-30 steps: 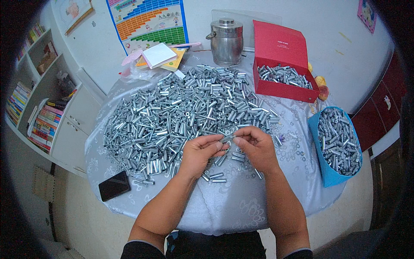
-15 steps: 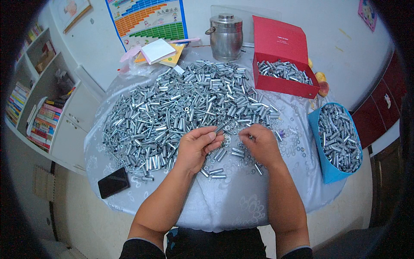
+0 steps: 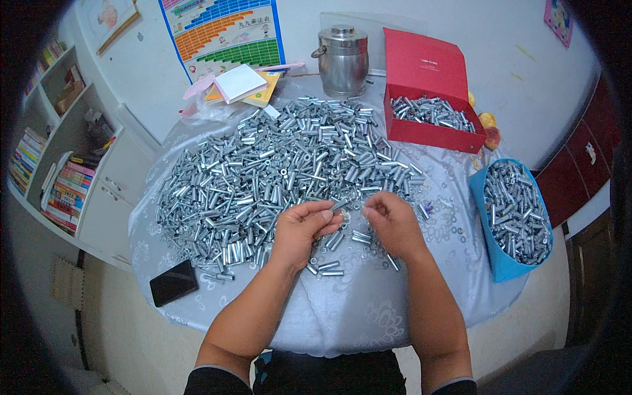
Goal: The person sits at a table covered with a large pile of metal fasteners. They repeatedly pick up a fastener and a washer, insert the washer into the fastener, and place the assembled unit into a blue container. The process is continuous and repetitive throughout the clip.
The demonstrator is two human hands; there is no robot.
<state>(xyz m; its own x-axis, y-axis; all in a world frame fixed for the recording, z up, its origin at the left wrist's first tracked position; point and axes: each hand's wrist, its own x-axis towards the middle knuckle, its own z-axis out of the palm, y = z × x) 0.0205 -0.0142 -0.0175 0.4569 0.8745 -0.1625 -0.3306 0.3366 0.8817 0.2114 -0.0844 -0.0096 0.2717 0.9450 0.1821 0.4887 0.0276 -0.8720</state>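
Observation:
A large heap of shiny metal tubes [image 3: 263,168], mixed with small nuts and washers, covers the middle of the table. At its near edge my left hand [image 3: 301,232] pinches one metal tube [image 3: 339,205] between thumb and fingers, its end pointing right. Just right of that tube, my right hand [image 3: 394,225] has thumb and fingertips pressed together. Whatever is in that pinch is too small to make out. Several loose tubes [image 3: 329,268] lie on the cloth below and between my hands.
A silver-grey tablecloth [image 3: 322,316] covers the round table. On the right stand a red box [image 3: 434,137] and a blue bin [image 3: 507,266], both holding tubes. A black phone [image 3: 174,283] lies front left. Behind the heap are a metal pot [image 3: 343,62] and notebooks [image 3: 240,83].
My right hand has shifted slightly left and down, its fingertips now nearer the tube. My left hand keeps its pinch on the tube, almost unmoved. The whole view has tilted slightly.

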